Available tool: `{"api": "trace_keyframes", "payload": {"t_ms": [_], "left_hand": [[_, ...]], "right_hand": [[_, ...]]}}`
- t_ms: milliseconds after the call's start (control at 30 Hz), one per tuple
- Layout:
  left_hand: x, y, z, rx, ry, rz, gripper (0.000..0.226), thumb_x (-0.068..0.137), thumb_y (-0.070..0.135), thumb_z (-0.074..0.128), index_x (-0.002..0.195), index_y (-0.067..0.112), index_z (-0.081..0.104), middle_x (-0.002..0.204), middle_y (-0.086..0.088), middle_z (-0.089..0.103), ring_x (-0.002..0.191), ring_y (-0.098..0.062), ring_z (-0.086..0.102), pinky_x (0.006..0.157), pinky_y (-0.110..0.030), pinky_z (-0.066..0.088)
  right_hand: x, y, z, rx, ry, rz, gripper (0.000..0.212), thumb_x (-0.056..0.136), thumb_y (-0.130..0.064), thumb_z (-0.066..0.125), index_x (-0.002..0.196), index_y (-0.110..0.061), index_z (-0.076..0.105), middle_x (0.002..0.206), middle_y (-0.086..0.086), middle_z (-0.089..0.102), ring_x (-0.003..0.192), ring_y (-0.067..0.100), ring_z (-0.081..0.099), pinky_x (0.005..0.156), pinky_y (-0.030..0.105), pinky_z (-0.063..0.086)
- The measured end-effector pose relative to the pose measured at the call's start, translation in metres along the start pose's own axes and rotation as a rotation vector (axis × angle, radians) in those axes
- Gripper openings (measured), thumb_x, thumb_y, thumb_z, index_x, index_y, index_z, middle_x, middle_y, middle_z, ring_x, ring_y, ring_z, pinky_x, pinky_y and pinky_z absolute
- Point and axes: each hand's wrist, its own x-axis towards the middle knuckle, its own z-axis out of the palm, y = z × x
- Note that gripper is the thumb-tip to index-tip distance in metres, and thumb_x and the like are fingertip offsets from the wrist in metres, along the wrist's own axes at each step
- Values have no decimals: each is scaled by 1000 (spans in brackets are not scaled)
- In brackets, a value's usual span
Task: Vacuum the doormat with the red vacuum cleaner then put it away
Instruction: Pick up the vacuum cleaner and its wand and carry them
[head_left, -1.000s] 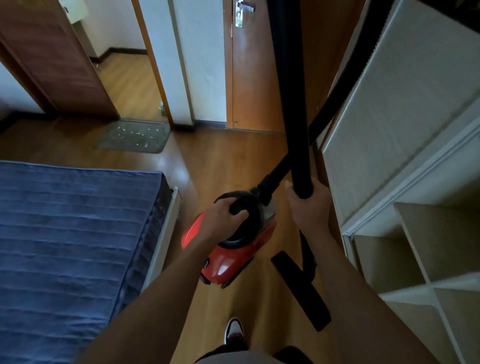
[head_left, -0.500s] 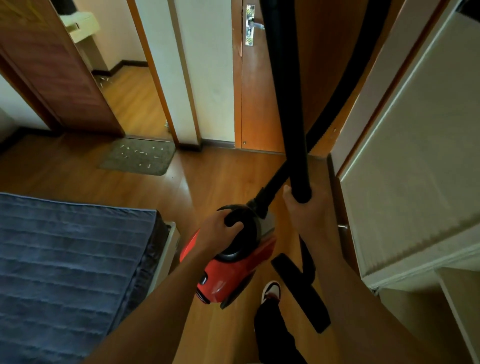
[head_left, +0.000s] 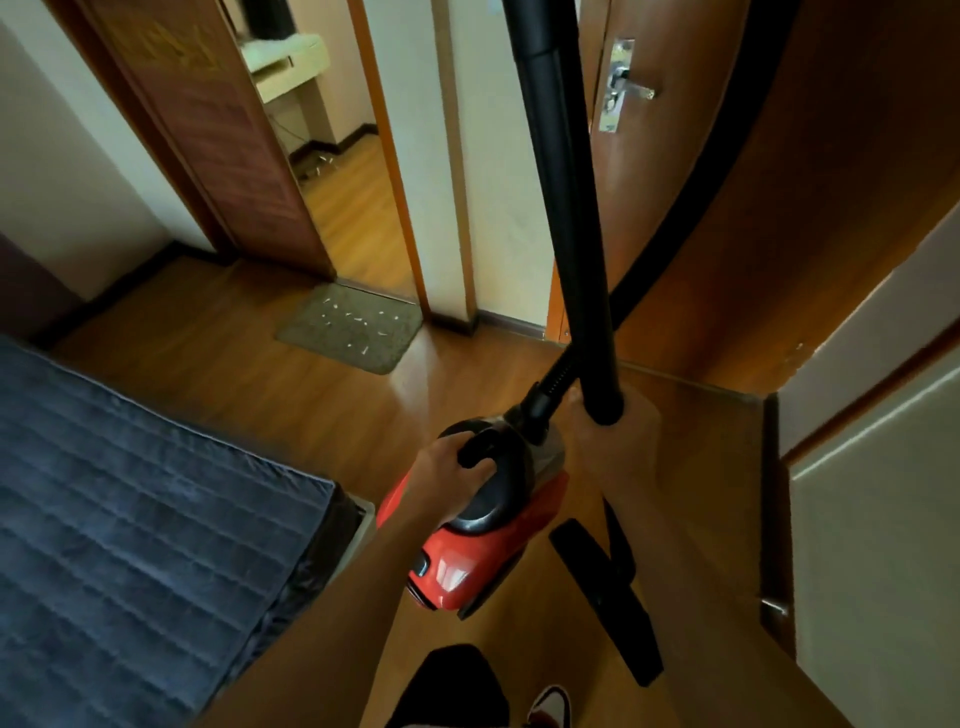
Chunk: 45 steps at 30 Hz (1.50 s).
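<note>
The red vacuum cleaner (head_left: 467, 564) hangs above the wooden floor, carried by its black top handle, which my left hand (head_left: 448, 480) grips. My right hand (head_left: 615, 447) is closed around the black wand tube (head_left: 569, 208), held upright. The black floor nozzle (head_left: 605, 597) dangles below that hand. A black hose (head_left: 691, 213) curves up from the cleaner's front. The grey doormat (head_left: 350, 327), strewn with small white scraps, lies on the floor ahead by the open doorway.
A bed with a blue cover (head_left: 130, 519) fills the left side. A white wardrobe (head_left: 878, 545) stands at the right. A closed wooden door with a metal handle (head_left: 626, 88) is ahead; an open doorway (head_left: 343, 208) leads on behind the mat. My shoe (head_left: 550, 704) shows below.
I have walked forward with the vacuum: the doormat and doors are nearer and more central, the open shelves at the right have dropped from view. Both hands keep the same grips.
</note>
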Motion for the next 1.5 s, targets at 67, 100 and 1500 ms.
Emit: {"api": "trace_keyframes", "payload": {"t_ms": [67,100,1500], "left_hand": [[22,-1,-4,-27,32,-30,20,86,20,65,71,30,58,64,2,59,52,-9,51,50,-25,40],[33,-3,-7,-42,46,-50,15,85,19,65,73,26,60,65,0,60,52,-8,51,51,-27,41],[538,-238,-347,-227,475,-553,9,90,23,68,82,24,66,78,-3,69,70,-20,68,62,-35,57]], "right_hand": [[26,-1,13,8,-39,-34,36,82,-30,74,60,-37,46,53,-10,47,47,5,46,52,23,39],[39,-2,21,22,-48,-65,38,82,-24,76,61,-35,45,53,-9,45,49,4,47,53,17,39],[491,-114,643,68,-587,-453,17,80,-22,76,80,-6,72,62,4,61,61,16,56,57,23,41]]}}
